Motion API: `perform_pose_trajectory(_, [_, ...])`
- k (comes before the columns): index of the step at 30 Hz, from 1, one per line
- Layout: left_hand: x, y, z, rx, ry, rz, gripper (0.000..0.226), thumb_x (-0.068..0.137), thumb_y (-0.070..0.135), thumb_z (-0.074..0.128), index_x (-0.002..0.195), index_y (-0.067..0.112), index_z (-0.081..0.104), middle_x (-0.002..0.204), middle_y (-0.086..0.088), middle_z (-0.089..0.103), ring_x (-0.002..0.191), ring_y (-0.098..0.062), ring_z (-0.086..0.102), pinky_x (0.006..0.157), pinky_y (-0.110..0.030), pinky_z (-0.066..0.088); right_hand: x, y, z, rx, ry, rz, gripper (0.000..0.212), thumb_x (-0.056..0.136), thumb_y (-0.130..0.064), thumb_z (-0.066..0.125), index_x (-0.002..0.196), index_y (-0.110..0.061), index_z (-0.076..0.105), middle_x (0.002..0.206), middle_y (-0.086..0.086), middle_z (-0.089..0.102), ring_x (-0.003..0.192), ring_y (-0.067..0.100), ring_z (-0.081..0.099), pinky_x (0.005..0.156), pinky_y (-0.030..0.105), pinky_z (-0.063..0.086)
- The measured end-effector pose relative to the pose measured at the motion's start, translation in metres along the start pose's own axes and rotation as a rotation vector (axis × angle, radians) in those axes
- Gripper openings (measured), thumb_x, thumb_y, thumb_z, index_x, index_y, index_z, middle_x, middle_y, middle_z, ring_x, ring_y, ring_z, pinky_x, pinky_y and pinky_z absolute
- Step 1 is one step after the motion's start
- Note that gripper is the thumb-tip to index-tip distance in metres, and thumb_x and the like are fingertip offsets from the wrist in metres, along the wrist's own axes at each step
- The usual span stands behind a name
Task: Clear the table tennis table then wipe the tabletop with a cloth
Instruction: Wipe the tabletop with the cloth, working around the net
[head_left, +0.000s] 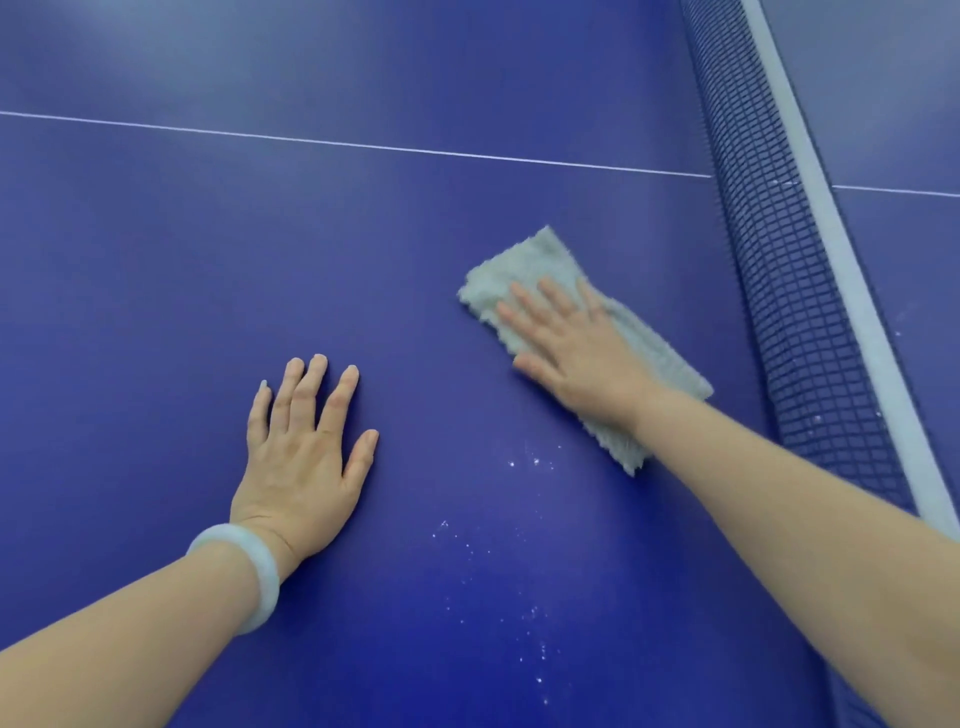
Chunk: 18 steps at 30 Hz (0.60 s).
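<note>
Hands: two, both bare, both reaching forward over the blue tabletop (156, 286).
Left hand (301, 457): lying palm-down and flat on the bare tabletop, well apart from the cloth; fingers straight and slightly spread, thumb standing out to the right; holding nothing.
Right hand (576, 358): pressing palm-down on the cloth; fingers straight and lightly fanned, pointing up and left; thumb reaching past the cloth's left edge; nothing curling round the cloth.
Cloth (524, 260): one, pale grey-green and fluffy, folded into a long strip; lying flat on the tabletop under the right hand, slanting from upper left to lower right, near the net but apart from it.
Arms: two, bare; left coming in from the lower left, right from the lower right, crossing in front of the net's lower stretch.
Bangle (244, 566): one, pale, sitting on the left wrist.
Net (789, 312): one, dark blue mesh with a white top band, running down the right side.
Line (363, 147): one, thin and white, crossing the tabletop beyond both hands, carrying on past the net.
Specks (524, 462): white, too small and many to count, lying scattered on the tabletop between the forearms, below the cloth.
</note>
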<state>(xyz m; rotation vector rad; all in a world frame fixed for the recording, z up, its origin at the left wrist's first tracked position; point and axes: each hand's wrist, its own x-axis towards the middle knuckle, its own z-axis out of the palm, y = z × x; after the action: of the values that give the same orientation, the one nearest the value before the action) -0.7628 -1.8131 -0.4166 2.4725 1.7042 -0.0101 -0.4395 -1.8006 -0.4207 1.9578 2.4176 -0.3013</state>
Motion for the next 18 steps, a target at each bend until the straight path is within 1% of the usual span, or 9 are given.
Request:
perform_pose_trajectory(2, [-0.001,0.000,0.000,-0.010,0.004,-0.004,0.074,0.093,0.056,0.013,0.154,0.018,0.026,0.161,-0.010,0.018,0.151,-0.026,0.006,0.122,-0.048,0.002,-0.036,-0.014,0.004,0.044,-0.042,-0.137,0.058,0.104,-0.056,0.014,0.158,-0.038,0.004,0.166,-0.015,-0.003,0.153,0.012,-0.009,0.123,0.041,-0.012])
perform_pose_trajectory(4, [-0.001,-0.001,0.000,-0.007,0.002,-0.004,0.074,0.092,0.057,0.011,0.155,0.019,0.025,0.161,-0.010,0.017,0.151,-0.026,0.005,0.122,-0.048,0.001,-0.051,-0.002,0.002,0.051,-0.046,-0.128,0.056,0.105,-0.054,0.012,0.158,-0.040,0.002,0.166,-0.017,-0.005,0.153,0.010,-0.010,0.123,0.039,-0.014])
perform_pose_trajectory(5, [-0.001,-0.001,0.001,-0.005,0.002,-0.002,0.074,0.092,0.057,0.011,0.155,0.019,0.025,0.161,-0.010,0.017,0.151,-0.026,0.005,0.122,-0.048,0.001,-0.052,0.011,0.000,0.049,-0.024,-0.037,0.056,0.105,-0.052,0.013,0.158,-0.040,0.002,0.166,-0.017,-0.004,0.153,0.011,-0.008,0.123,0.038,-0.014])
perform_pose_trajectory(8, [-0.001,-0.001,0.003,-0.012,0.011,0.004,0.074,0.093,0.057,0.012,0.155,0.019,0.025,0.161,-0.010,0.017,0.151,-0.026,0.005,0.122,-0.047,-0.001,-0.039,0.040,-0.006,0.062,0.063,0.435,0.056,0.105,-0.047,0.014,0.158,-0.035,0.003,0.167,-0.011,-0.002,0.154,0.017,-0.006,0.123,0.043,-0.011])
perform_pose_trajectory(9, [0.000,-0.001,0.004,-0.014,0.012,0.003,0.073,0.093,0.057,0.012,0.155,0.019,0.024,0.161,-0.010,0.017,0.151,-0.026,0.004,0.122,-0.046,-0.002,-0.032,0.036,-0.007,0.056,0.077,0.535,0.057,0.105,-0.047,0.014,0.159,-0.033,0.004,0.167,-0.008,-0.002,0.154,0.019,-0.005,0.123,0.045,-0.011])
perform_pose_trajectory(10, [0.000,-0.001,0.005,-0.012,0.014,0.003,0.072,0.094,0.056,0.012,0.155,0.020,0.023,0.161,-0.010,0.016,0.151,-0.026,0.003,0.122,-0.045,-0.003,-0.026,0.023,-0.006,0.047,0.080,0.557,0.057,0.106,-0.046,0.015,0.159,-0.031,0.004,0.167,-0.006,-0.001,0.154,0.021,-0.004,0.123,0.048,-0.010])
perform_pose_trajectory(11, [0.000,-0.002,0.005,-0.011,0.016,0.005,0.069,0.096,0.055,0.012,0.155,0.020,0.022,0.162,-0.009,0.015,0.151,-0.025,0.002,0.122,-0.045,-0.004,-0.024,0.005,-0.003,0.032,0.072,0.508,0.057,0.106,-0.046,0.017,0.159,-0.031,0.005,0.168,-0.005,-0.001,0.154,0.022,-0.003,0.122,0.049,-0.010])
perform_pose_trajectory(15, [0.000,-0.002,0.005,-0.017,0.020,-0.001,0.069,0.096,0.055,0.015,0.155,0.021,0.021,0.162,-0.010,0.014,0.151,-0.025,0.001,0.122,-0.046,-0.003,-0.073,-0.065,0.013,0.057,-0.018,0.028,0.057,0.104,-0.050,0.013,0.159,-0.035,0.007,0.166,-0.013,-0.001,0.153,0.013,-0.008,0.122,0.042,-0.014])
perform_pose_trajectory(18, [0.001,-0.003,0.006,-0.015,0.019,0.004,0.066,0.097,0.053,0.023,0.155,0.021,0.020,0.162,-0.010,0.013,0.151,-0.026,0.001,0.122,-0.046,-0.003,-0.108,-0.067,0.014,0.139,-0.040,-0.003,0.053,0.106,-0.049,0.011,0.158,-0.039,0.009,0.164,-0.021,-0.001,0.152,0.006,-0.011,0.122,0.037,-0.014])
